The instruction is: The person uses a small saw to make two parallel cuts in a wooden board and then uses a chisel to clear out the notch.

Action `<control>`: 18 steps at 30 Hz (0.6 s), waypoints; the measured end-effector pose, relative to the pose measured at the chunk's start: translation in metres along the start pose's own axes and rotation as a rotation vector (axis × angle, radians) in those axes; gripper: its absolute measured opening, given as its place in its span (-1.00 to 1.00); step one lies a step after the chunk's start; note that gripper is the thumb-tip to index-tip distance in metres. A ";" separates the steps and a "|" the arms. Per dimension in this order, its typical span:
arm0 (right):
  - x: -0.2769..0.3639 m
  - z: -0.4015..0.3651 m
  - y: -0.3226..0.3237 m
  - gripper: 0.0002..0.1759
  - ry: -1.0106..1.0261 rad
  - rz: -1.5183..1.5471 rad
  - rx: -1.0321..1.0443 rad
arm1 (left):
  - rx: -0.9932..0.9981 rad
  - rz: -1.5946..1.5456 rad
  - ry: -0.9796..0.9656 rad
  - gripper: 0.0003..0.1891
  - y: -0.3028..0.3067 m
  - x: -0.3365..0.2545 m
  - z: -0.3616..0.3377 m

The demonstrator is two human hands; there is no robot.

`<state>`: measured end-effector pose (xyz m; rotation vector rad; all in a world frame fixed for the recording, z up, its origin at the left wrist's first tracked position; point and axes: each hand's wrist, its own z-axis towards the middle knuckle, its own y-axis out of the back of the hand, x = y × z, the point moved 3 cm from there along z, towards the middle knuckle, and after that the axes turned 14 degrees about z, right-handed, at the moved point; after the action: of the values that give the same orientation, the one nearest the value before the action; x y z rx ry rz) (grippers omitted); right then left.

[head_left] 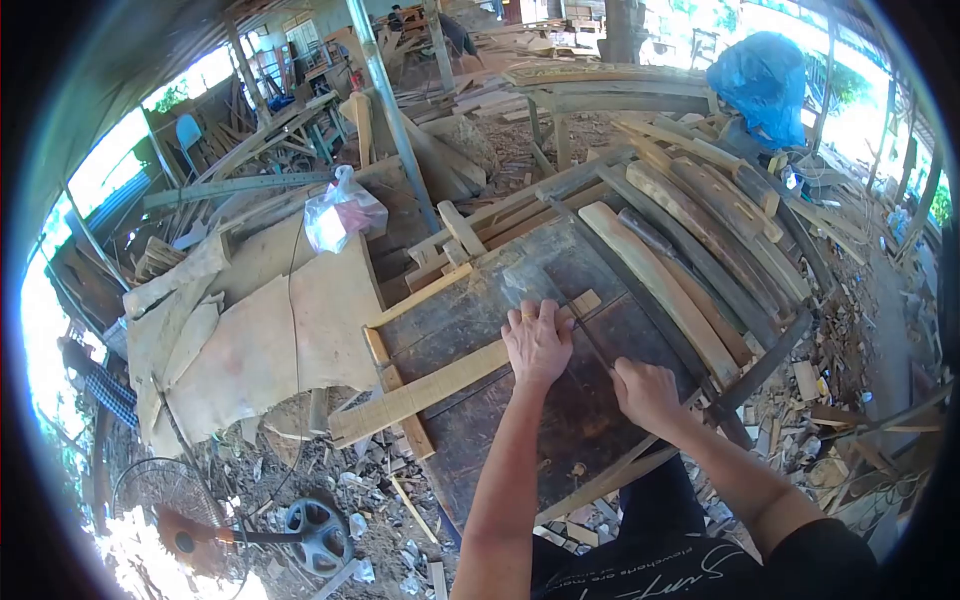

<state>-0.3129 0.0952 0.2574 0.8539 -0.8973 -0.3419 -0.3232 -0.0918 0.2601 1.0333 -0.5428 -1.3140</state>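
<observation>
My left hand (540,345) presses down on a long, light wooden board (440,392), fingers bent over it near its right end. The board lies across a dark, worn tabletop (500,450), and its left end sticks out past the table edge. My right hand (648,395) is closed around the near end of a long, thin tool with a dark blade (597,345). That blade crosses the board just right of my left fingers. Whether it is a saw or another bladed tool cannot be made out.
Long shaped timbers (660,280) lie along the table's right side. Wooden strips (402,395) edge its left side. Further left are a plywood sheet (330,330) and a plastic bag (345,210). A standing fan (185,540) is at lower left. Wood scraps cover the ground.
</observation>
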 end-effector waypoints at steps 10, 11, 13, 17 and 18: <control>0.002 0.001 0.001 -0.82 0.071 -0.006 -0.040 | 0.032 -0.007 -0.001 -0.67 -0.002 -0.001 0.002; 0.003 -0.004 0.005 -0.83 0.053 -0.026 -0.022 | 0.023 0.013 0.002 -0.67 -0.003 -0.001 0.003; 0.003 -0.004 -0.001 -0.85 0.068 -0.007 -0.072 | 0.038 0.049 -0.001 -0.65 -0.005 0.000 0.002; -0.010 0.047 -0.027 -0.86 0.107 0.054 -0.115 | 0.018 0.060 -0.027 -0.68 -0.009 0.001 0.003; -0.008 0.043 -0.025 -0.85 0.087 0.033 -0.099 | 0.022 0.061 -0.039 -0.68 -0.009 0.000 0.002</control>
<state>-0.3502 0.0622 0.2479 0.7558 -0.8060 -0.3151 -0.3296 -0.0920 0.2538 1.0037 -0.6149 -1.2793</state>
